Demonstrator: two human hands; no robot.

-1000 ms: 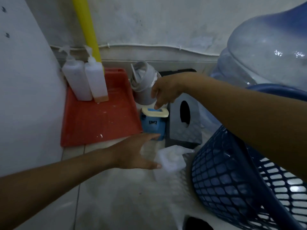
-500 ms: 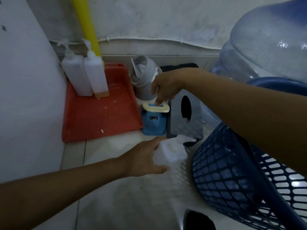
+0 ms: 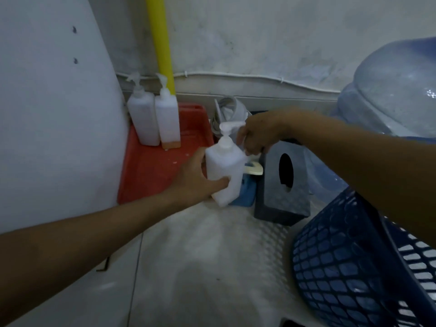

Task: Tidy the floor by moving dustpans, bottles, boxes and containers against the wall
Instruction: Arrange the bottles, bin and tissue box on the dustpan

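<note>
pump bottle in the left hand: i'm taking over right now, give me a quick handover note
Left hand grips the white pump bottle, tilted, in front of the blue container.
Right hand is above that container, fingers curled; unclear whether it holds anything.
Done: two pump bottles stand on the red dustpan by the wall.
Left: set the held bottle beside them, then perhaps the grey box.

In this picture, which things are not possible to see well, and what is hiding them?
Head view:
- blue container: mostly behind the pump bottle that the left hand grips.
- Right hand: curled downward, so what it touches is unclear.
- Grey box: inside of its hole is too dark.
- Water jug and blue basket: cut off by the right edge.
</note>
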